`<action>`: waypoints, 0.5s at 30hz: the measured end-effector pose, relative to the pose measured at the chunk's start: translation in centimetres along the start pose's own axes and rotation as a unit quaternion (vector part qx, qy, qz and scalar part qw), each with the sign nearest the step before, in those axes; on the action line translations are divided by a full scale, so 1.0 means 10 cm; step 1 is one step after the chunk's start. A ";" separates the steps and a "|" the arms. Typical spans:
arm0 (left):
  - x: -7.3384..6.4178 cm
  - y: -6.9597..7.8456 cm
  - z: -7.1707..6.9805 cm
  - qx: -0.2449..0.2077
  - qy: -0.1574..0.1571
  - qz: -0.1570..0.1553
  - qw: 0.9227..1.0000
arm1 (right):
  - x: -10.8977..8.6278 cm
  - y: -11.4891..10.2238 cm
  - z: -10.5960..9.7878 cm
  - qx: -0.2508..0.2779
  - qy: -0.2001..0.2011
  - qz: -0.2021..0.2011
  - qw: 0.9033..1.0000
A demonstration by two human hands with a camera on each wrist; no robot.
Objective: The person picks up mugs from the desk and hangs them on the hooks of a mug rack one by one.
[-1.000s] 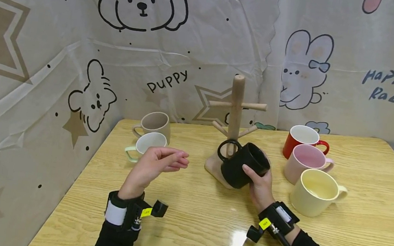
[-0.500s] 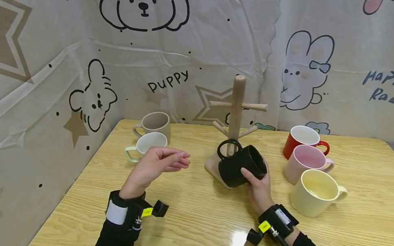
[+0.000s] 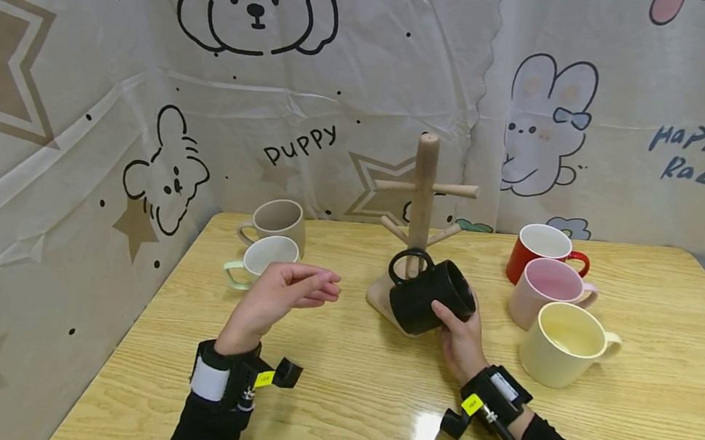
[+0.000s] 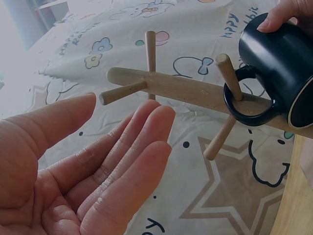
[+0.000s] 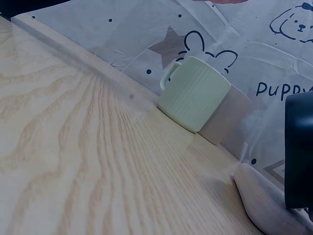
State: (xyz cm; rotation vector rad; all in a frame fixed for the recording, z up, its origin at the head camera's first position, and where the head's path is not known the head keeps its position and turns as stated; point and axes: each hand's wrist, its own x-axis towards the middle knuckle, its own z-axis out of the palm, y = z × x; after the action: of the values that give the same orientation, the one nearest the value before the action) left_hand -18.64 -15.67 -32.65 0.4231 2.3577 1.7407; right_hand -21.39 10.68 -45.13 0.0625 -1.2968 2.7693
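My right hand [image 3: 463, 340] grips a black mug [image 3: 424, 306] by its body, thumb on the near side. The mug is tilted with its mouth to the right and its handle toward the post of a wooden mug tree [image 3: 421, 206]. In the left wrist view the handle of the black mug [image 4: 279, 68] overlaps a lower peg [image 4: 229, 76]; whether the peg passes through the loop I cannot tell. My left hand [image 3: 270, 301] hovers left of the tree, fingers extended and holding nothing. The right wrist view shows only an edge of the black mug [image 5: 299, 152].
Red [image 3: 522, 263], pink [image 3: 530, 300] and yellow [image 3: 554, 355] mugs stand at the right. A pale green mug [image 5: 195, 93] and a taupe mug [image 3: 286, 221] stand at the back left of the wooden table [image 3: 342, 409]. A printed cloth [image 3: 360, 52] hangs behind.
My right hand has shifted the black mug slightly left and tipped it a little further. The left hand has stayed almost still.
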 end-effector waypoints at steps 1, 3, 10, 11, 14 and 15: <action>0.00 0.00 0.00 0.001 0.000 -0.001 1.000 | 0.00 0.00 0.00 -0.002 0.001 0.000 1.000; 0.00 0.00 0.00 0.000 0.001 -0.005 1.000 | 0.00 0.01 0.00 0.000 0.000 -0.003 1.000; -0.01 0.00 0.01 0.001 0.003 -0.010 1.000 | 0.00 0.03 0.00 0.010 -0.005 -0.018 1.000; 0.00 0.00 0.01 0.001 0.003 -0.010 1.000 | 0.00 0.03 -0.01 0.011 -0.007 -0.021 1.000; 0.00 0.00 0.01 0.001 0.001 -0.011 1.000 | 0.00 0.04 -0.02 0.016 -0.011 -0.024 1.000; 0.00 0.00 0.01 0.002 0.001 -0.011 1.000 | 0.00 0.04 -0.02 0.021 -0.012 -0.024 0.999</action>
State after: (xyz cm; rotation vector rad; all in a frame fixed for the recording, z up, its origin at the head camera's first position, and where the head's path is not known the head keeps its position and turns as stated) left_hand -18.59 -15.55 -32.71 0.3941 2.3574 1.7279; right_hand -21.43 10.58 -45.56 0.1299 -1.2260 2.7632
